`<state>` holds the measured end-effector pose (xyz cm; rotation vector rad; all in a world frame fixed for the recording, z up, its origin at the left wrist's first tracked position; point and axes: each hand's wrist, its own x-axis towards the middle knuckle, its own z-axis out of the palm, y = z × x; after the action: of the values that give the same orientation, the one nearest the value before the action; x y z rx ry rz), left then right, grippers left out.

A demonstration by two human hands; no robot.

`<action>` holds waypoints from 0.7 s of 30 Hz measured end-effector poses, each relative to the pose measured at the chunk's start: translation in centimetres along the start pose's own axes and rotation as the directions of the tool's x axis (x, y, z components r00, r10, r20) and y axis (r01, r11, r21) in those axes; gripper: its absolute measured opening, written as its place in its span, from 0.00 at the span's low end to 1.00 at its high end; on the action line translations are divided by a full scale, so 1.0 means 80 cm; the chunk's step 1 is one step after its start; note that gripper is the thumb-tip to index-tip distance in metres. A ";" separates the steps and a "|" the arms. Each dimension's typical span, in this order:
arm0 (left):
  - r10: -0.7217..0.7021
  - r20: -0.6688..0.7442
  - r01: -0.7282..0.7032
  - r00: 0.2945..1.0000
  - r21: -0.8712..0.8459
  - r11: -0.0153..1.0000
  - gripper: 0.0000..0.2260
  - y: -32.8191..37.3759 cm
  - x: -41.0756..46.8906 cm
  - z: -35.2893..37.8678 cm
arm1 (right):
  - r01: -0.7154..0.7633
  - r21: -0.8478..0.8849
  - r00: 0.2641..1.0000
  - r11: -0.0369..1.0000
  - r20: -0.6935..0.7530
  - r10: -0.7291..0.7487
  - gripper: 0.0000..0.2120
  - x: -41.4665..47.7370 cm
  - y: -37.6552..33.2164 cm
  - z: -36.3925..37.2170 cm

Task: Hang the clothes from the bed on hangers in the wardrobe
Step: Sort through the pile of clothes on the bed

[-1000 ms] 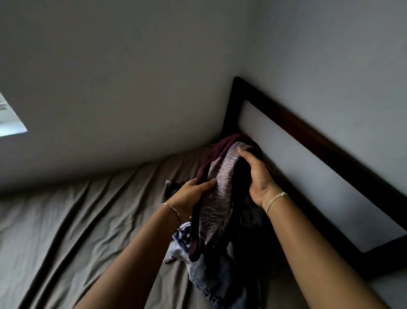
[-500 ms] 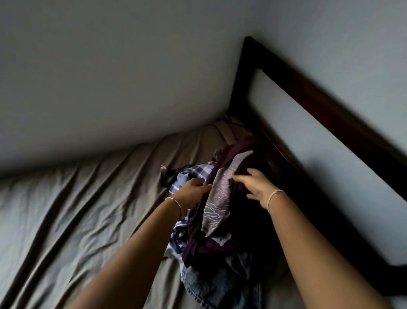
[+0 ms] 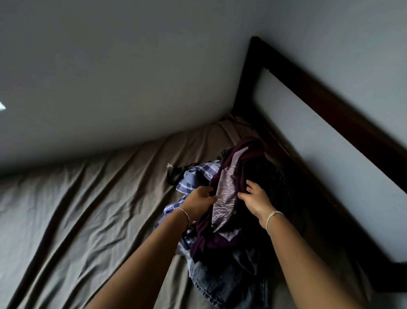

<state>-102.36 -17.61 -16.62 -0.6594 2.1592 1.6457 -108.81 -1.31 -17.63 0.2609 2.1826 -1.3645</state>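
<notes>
Purple garment [image 3: 228, 197] (lilac print), taupe sheet [image 3: 84, 206].

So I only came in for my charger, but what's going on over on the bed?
A person is going through clothes heaped in the corner of the bed by the headboard. Their left hand pinches the edge of the purple patterned garment on top. The right hand touches the darker folds beside it, grip unclear. A checked shirt and jeans lie underneath. No hanger or wardrobe is in view.
</notes>
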 end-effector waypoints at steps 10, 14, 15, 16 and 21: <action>0.129 -0.100 -0.125 0.987 0.053 0.991 0.20 -0.039 -0.092 -0.073 | 0.122 -0.100 0.991 0.987 -0.050 -0.128 0.29 -0.129 -0.027 0.053; 0.196 -0.146 -0.182 0.970 0.106 0.978 0.19 -0.063 -0.149 -0.110 | 0.185 -0.109 0.980 0.977 -0.058 -0.192 0.28 -0.199 -0.036 0.090; 0.203 -0.155 -0.186 0.967 0.115 0.976 0.18 -0.070 -0.162 -0.119 | 0.200 -0.119 0.977 0.973 -0.055 -0.207 0.28 -0.213 -0.037 0.099; 0.222 -0.169 -0.201 0.960 0.133 0.971 0.16 -0.076 -0.181 -0.129 | 0.216 -0.145 0.973 0.965 -0.050 -0.226 0.29 -0.229 -0.037 0.110; 0.321 -0.223 -0.261 0.920 0.261 0.929 0.15 -0.125 -0.276 -0.179 | 0.303 -0.305 0.946 0.903 -0.021 -0.324 0.28 -0.313 -0.037 0.171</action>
<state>-78.38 -30.26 -9.05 -0.5297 2.7030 1.4799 -84.53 -11.65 -6.34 -0.1677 2.5348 -1.1730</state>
